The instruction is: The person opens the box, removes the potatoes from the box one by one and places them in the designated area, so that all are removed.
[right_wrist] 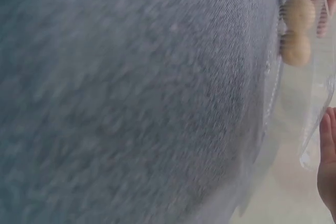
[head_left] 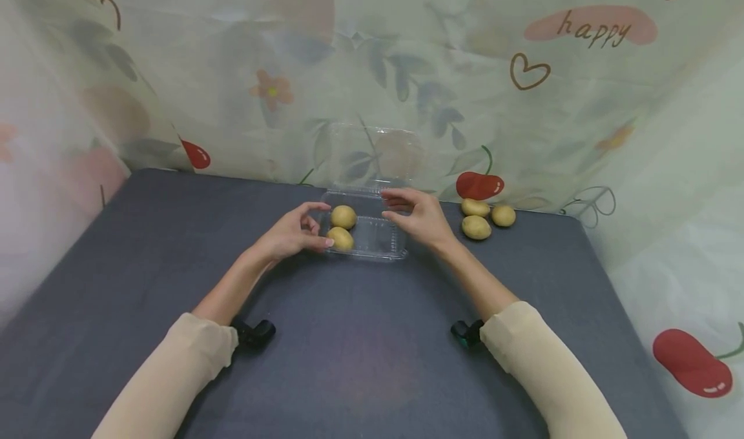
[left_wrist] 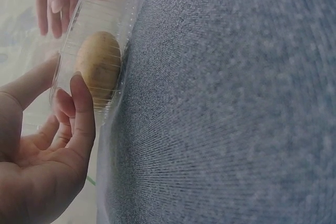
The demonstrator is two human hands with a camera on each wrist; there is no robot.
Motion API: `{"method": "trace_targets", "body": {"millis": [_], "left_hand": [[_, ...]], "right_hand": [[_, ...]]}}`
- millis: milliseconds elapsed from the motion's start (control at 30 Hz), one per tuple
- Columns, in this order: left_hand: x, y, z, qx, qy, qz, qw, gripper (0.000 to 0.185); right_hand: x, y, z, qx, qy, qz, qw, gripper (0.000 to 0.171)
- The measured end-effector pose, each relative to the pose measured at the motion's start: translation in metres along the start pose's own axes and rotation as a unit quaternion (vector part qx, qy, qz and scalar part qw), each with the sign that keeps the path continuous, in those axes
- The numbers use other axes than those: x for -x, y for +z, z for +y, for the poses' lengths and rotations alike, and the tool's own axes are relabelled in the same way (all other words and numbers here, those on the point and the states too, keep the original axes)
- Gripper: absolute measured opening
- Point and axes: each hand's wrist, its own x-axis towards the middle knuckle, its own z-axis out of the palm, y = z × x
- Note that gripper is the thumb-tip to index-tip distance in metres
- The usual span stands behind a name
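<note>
dark table (head_left: 360,361). box (head_left: 376,234) far-middle, two potatoes (head_left: 343,217) inside, left; left hand (head_left: 292,232) grips that end, presumably steadying it. right hand (head_left: 421,215) fairly straight-fingered at right side, holding nothing; contact hard to tell.

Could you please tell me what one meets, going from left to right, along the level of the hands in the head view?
Left hand, two potatoes in the clear container, right hand, three loose potatoes.
</note>
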Motion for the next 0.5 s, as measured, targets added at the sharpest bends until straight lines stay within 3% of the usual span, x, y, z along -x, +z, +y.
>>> {"method": "trace_targets", "body": {"millis": [500], "left_hand": [[0.000,0.001,0.003,-0.003,-0.010,0.006,0.9999,0.075]], "right_hand": [[-0.014,0.020,-0.007,0.010,0.052,-0.037,0.998,0.045]]}}
